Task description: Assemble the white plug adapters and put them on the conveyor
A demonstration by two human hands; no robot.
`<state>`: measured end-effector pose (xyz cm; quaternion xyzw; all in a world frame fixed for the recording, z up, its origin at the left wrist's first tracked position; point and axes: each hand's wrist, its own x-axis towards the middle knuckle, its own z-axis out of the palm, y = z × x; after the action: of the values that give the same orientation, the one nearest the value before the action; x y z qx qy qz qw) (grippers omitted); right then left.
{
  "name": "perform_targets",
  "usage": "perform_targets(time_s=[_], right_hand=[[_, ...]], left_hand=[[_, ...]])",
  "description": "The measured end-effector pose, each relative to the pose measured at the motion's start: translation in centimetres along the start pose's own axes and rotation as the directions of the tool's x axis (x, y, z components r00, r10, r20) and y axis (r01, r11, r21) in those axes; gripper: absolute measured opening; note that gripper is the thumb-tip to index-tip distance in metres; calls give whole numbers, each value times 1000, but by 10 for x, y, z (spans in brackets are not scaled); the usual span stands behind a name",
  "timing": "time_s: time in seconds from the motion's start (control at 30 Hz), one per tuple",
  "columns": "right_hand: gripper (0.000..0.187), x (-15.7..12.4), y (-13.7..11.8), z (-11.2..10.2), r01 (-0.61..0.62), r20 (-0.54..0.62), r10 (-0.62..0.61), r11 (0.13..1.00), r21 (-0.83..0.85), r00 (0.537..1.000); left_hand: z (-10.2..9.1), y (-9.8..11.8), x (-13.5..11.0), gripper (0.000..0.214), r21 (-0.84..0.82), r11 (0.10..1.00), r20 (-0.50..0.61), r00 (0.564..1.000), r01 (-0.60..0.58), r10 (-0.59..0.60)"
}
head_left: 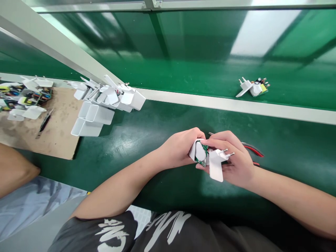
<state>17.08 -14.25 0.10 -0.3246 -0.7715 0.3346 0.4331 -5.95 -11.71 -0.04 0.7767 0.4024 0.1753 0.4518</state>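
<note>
In front of my body, both hands are closed on parts of a white power adapter. My left hand [181, 147] wraps round its white plastic housing [192, 153], most of which the fingers hide. At the housing's mouth sits a green circuit board [202, 162] with a pale rounded part on it; how deep it goes in I cannot tell. My right hand [240, 159] grips the board's side, its index finger touching the board. A white end cap with two plug pins [216, 165] hangs tilted beside that palm. Behind my right hand lies a tool with red-and-black handles [253, 149], partly hidden.
Several white housings [91, 120] are stacked at left, with plug caps on top. Further left, a cardboard sheet [61, 140] bears circuit boards [25, 94] and tweezers [45, 122]. Another board with a cap [256, 87] stands beyond the pale rail [196, 103]. A co-worker's arm [15, 171] is at left.
</note>
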Motion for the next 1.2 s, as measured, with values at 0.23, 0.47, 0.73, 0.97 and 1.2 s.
perform_targets(time_s=[0.23,0.47,0.73,0.97,1.2], right_hand=[[69,-7,4,5,-50,35,48,998,46,998],[108,-8,12,8,-93,34,94,995,-24,995],[75,-9,10,6,1,-37,-4,998,-58,999],[83,-5,6,9,190,107,-162,922,-336,981],[68,1,11,12,113,-7,-125,913,-391,992]], left_hand=[[3,-3,-1,38,56,998,-5,1000,-17,18],[1,-1,-1,48,-72,997,-78,997,22,-28],[-6,-1,7,42,-340,939,-356,918,44,-173],[8,-12,9,52,-338,937,-314,949,-87,-26],[8,-12,7,58,-360,932,-169,986,-46,-16]])
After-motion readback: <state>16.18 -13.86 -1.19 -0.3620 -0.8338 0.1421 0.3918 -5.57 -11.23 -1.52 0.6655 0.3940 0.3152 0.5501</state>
